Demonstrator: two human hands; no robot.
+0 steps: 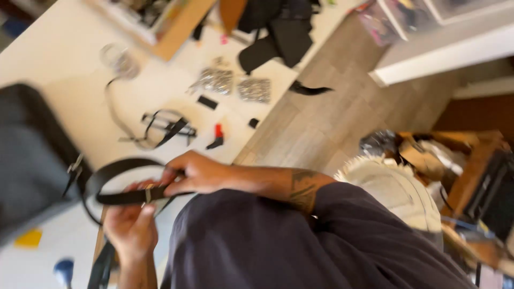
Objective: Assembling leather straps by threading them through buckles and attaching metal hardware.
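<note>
Black webbing strap [120, 182], looping over the white table's [69, 59] near edge beside a dark bag [27, 160], looks light, limp and best gripped near its metal slider [148, 194], where the left hand [131, 227] and right hand [195, 174] pinch it closed.

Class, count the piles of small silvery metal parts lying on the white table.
2: one pile of silvery parts left of the other pile, both beyond the hands. The picture is blurred, so more may be hidden.

Left grip [131, 225] and right grip [195, 172], both closed.
</note>
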